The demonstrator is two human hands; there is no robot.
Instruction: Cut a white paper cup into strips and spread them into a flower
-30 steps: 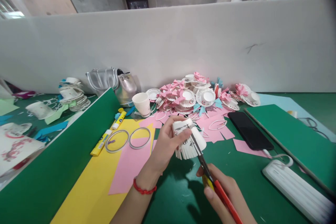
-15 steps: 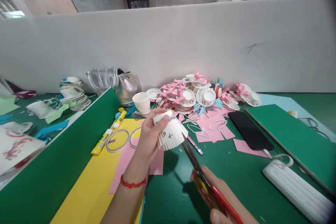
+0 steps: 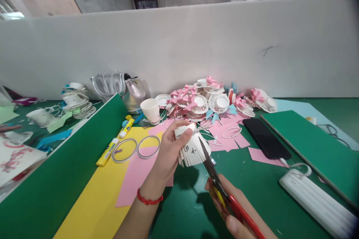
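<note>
My left hand (image 3: 171,145) is closed on a white paper cup (image 3: 193,151) with dark printed characters, its wall slit into narrow strips along the lower edge. My right hand (image 3: 227,201) grips scissors (image 3: 214,173) with red and yellow handles. The dark blades point up and left, and their tips lie against the cup's wall at its right side. Below the cup, its shadow falls on the green tabletop. Pink paper (image 3: 137,175) lies under and left of my left wrist, on a yellow sheet (image 3: 89,194).
Two tape rings (image 3: 124,161) and glue sticks (image 3: 108,152) lie left. A whole paper cup (image 3: 150,112) stands behind, beside a heap of fringed cups with pink bows (image 3: 190,93). A phone (image 3: 266,138) and power strip (image 3: 316,201) lie right. A green divider (image 3: 70,153) slants along the left; a hand shows beyond it.
My left hand and the slit cup have moved right and slightly down. The scissors have shifted a little right, and their blade tips now overlap the cup's wall.
</note>
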